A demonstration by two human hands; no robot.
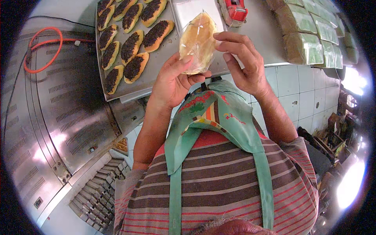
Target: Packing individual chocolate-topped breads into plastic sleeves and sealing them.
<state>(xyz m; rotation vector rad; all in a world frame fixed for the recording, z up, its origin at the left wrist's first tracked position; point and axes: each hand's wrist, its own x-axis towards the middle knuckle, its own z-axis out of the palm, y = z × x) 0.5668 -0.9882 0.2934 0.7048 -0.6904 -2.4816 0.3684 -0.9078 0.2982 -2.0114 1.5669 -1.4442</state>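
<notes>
A flat oval bread roll in a clear plastic bag (197, 41) rests in my left hand (176, 75). The thumb presses on the bag's lower front and the fingers support it from beneath. Its pale golden side faces me, and the film comes to a creased point at the far end. My right hand (245, 60) is at the bag's right edge with its fingers apart. Its index fingertip meets or nearly meets the film. To the left, a metal baking tray (158, 66) carries several oval rolls topped with dark chocolate sprinkles (131, 47).
Beyond the bag lies a stack of clear plastic bags (191, 11). A red tape dispenser (236, 11) stands right of it. Several wrapped green loaves (304, 48) fill the table's right end. A steel cabinet (70, 111) with an orange hose (61, 50) flanks the left; stacked metal pans (98, 191) stand below.
</notes>
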